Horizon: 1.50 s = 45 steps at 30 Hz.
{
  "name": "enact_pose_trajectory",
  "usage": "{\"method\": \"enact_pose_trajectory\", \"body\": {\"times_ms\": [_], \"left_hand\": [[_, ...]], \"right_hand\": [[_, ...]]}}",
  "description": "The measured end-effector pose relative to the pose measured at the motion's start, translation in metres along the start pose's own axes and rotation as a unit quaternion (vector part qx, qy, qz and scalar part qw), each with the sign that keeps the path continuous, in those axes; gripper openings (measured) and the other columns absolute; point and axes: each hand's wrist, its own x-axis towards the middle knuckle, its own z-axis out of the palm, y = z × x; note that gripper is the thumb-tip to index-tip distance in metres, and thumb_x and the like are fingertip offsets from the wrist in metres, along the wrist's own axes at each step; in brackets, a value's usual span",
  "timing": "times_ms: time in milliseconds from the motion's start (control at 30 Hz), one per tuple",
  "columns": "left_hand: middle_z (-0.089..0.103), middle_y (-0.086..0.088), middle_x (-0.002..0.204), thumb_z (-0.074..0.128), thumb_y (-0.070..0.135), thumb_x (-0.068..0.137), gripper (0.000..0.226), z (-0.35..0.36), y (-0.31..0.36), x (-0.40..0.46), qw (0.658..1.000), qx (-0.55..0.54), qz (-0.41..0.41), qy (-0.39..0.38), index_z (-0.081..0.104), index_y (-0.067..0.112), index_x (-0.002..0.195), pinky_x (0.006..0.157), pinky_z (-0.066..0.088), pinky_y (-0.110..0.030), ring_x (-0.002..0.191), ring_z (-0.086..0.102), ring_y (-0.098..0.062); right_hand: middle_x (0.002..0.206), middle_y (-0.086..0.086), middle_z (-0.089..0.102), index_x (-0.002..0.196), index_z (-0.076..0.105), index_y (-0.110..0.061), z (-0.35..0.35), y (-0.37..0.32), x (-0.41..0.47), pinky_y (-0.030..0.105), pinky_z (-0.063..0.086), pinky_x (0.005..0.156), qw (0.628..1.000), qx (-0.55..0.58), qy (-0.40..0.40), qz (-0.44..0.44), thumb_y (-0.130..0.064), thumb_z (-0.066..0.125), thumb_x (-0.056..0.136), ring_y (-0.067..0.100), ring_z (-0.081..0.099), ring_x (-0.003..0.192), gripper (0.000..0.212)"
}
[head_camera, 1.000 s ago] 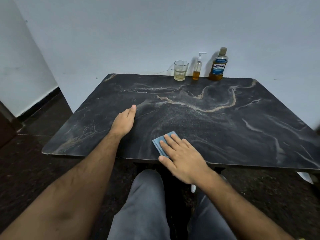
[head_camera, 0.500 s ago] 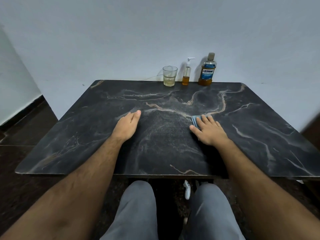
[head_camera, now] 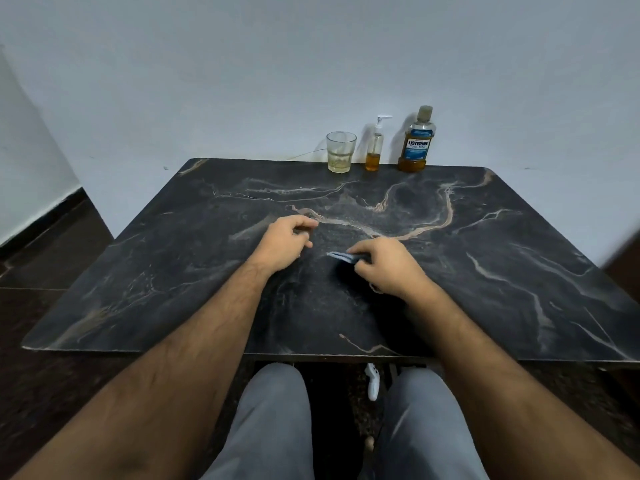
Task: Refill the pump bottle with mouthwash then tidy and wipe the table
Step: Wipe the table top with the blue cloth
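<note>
Right hand [head_camera: 388, 265] pinched the blue cloth [head_camera: 341, 256].
Cloth stuck out toward nine o'clock; left hand [head_camera: 282, 244], loosely curled and empty, was near.

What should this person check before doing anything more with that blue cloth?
1. Cloth in hand: ok. The right hand pinches the blue cloth just above the table.
2. Left hand free: ok, curled, holding nothing.
3. Items tidied: ok. The glass, pump bottle and mouthwash bottle stand upright in a row at the back edge.
4. Pump bottle refilled: ok, amber liquid in the lower part.
5. Mouthwash bottle capped: ok.
6. Table wiped clean: cannot tell; the marbled pattern hides any smears.
</note>
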Motion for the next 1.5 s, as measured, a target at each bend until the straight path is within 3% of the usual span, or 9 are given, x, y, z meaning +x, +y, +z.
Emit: {"method": "enact_pose_trajectory", "body": {"times_ms": [100,233,400,567,700,833,1067,1233,1500], "left_hand": [[0.068,0.004,0.122,0.049,-0.007,0.088,0.046,0.003,0.011,-0.009,0.994,-0.034,0.016,-0.105,0.066,0.022,0.119,0.063,0.049,-0.025,0.093,0.066,-0.006],[0.073,0.005,0.107,0.059,0.005,0.091,0.032,0.004,0.028,-0.018,0.979,-0.093,0.031,-0.176,0.069,0.023,0.115,0.064,0.047,-0.023,0.084,0.061,-0.004],[0.064,0.005,0.077,0.065,0.018,0.092,0.008,-0.001,0.04,-0.02,0.989,-0.086,0.03,-0.117,0.072,0.016,0.089,0.055,0.044,-0.021,0.066,0.054,-0.005],[0.065,0.002,0.079,0.065,0.017,0.092,0.01,-0.013,0.035,-0.015,0.993,-0.118,-0.025,0.012,0.072,0.009,0.093,0.046,0.041,-0.02,0.062,0.052,-0.006],[0.063,0.001,0.077,0.064,0.017,0.093,0.01,-0.022,0.026,-0.005,0.986,-0.14,-0.064,0.058,0.07,0.009,0.092,0.044,0.042,-0.019,0.059,0.053,-0.007],[0.065,0.0,0.08,0.064,0.02,0.093,0.01,-0.032,0.017,0.016,0.981,-0.15,-0.094,0.082,0.068,0.016,0.086,0.046,0.043,-0.021,0.062,0.055,-0.009],[0.066,0.002,0.091,0.053,0.008,0.096,0.021,-0.062,0.004,0.096,0.988,-0.117,-0.103,0.012,0.066,0.013,0.111,0.051,0.041,-0.021,0.071,0.058,-0.01],[0.066,0.0,0.091,0.064,0.0,0.09,0.035,-0.074,-0.017,0.173,0.986,-0.086,-0.108,0.094,0.062,0.007,0.124,0.053,0.05,-0.022,0.071,0.063,-0.01],[0.071,0.005,0.087,0.074,0.01,0.084,0.018,-0.067,-0.049,0.272,0.971,-0.056,-0.132,0.192,0.068,0.019,0.099,0.062,0.056,-0.029,0.077,0.071,-0.011]], "right_hand": [[0.082,0.001,0.072,0.093,0.074,-0.011,-0.014,0.0,-0.011,0.029,0.049,0.072,0.944,0.323,0.026,0.057,0.005,0.053,0.084,0.008,0.063,0.074,0.028],[0.094,0.014,0.071,0.095,0.074,-0.005,-0.025,0.001,-0.017,0.039,0.049,0.077,0.872,0.477,0.033,0.104,0.005,0.049,0.087,0.024,0.062,0.086,0.027],[0.105,0.022,0.067,0.101,0.071,-0.003,-0.031,-0.005,-0.014,0.038,0.05,0.074,0.837,0.528,0.005,0.145,-0.021,0.059,0.087,0.025,0.062,0.088,0.026],[0.108,0.012,0.07,0.108,0.064,-0.011,-0.033,-0.005,-0.009,0.05,0.057,0.086,0.737,0.639,-0.034,0.217,-0.064,0.045,0.093,0.028,0.068,0.103,0.058],[0.121,0.02,0.065,0.113,0.056,-0.012,-0.019,-0.005,0.008,0.041,0.06,0.065,0.796,0.563,0.013,0.222,-0.021,0.061,0.096,0.028,0.073,0.088,0.019],[0.111,0.015,0.061,0.123,0.042,-0.013,-0.011,-0.015,0.046,0.031,0.055,0.05,0.822,0.507,0.077,0.248,-0.003,0.065,0.09,0.027,0.071,0.084,0.042],[0.103,0.012,0.065,0.094,0.059,-0.003,0.001,-0.013,0.146,0.029,0.058,0.053,0.85,0.457,0.119,0.236,-0.002,0.064,0.091,0.024,0.07,0.088,0.006],[0.117,0.011,0.06,0.111,0.063,-0.006,0.025,0.007,0.223,0.03,0.061,0.064,0.85,0.465,0.094,0.228,0.004,0.067,0.085,0.026,0.066,0.1,0.028],[0.119,0.014,0.063,0.126,0.06,0.003,0.05,0.032,0.321,0.034,0.061,0.078,0.875,0.417,0.125,0.213,0.009,0.066,0.084,0.025,0.067,0.098,0.042]]}}
